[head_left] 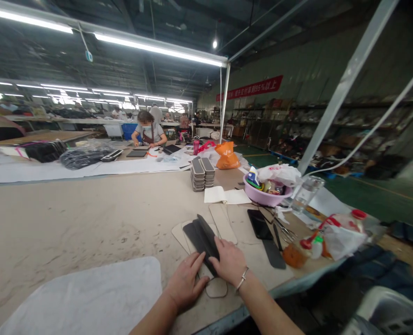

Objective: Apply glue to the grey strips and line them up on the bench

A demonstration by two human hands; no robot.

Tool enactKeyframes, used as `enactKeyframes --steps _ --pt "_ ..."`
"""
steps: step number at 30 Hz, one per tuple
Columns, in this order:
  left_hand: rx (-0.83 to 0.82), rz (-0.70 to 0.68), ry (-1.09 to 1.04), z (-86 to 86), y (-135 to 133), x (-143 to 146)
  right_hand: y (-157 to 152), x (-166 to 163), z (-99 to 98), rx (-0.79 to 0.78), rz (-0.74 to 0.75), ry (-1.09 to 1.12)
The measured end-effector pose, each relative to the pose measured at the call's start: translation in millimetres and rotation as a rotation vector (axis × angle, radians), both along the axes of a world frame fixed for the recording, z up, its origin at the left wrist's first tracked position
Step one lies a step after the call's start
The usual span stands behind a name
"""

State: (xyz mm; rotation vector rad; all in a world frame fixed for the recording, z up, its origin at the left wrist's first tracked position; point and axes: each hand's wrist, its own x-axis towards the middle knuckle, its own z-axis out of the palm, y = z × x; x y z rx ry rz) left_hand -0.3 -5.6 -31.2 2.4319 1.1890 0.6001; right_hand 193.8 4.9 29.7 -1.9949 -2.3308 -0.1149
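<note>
Low in the frame's centre, both forearms are cut off by the bottom edge. The near end of the dark strips is hidden under the right hand, so whether its fingers grip them cannot be told; it lies palm down on them, a bracelet at the wrist. The left hand rests flat beside it, fingers spread, tips touching the strips' edge. A pale board lies beneath, a pink bowl to the upper right.

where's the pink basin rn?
Head view, right of centre: the pink basin sits on the table beyond the right hand, beside the clear glass.
</note>
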Motion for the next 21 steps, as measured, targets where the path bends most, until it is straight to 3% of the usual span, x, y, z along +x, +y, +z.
enactKeyframes --steps 2,8,11,16,21 --pt "-0.003 -0.003 -0.012 0.2 0.9 0.5 -11.4 2.3 -1.8 0.014 -0.003 0.074" --pt "0.003 -0.008 -0.001 -3.5 2.3 -0.1 -12.5 96.1 -17.2 -0.058 -0.503 0.024" --pt "0.003 0.007 0.005 -4.5 1.7 -0.9 -10.4 128.4 -27.0 -0.150 -0.618 -0.022" --pt "0.016 0.005 -0.019 -0.6 -0.9 -1.6 -1.0 137.3 -29.8 -0.230 -0.602 -0.083" --pt "0.012 0.015 -0.040 3.9 -2.9 -1.9 11.5 137.8 -4.8 -0.268 -0.475 -0.099"
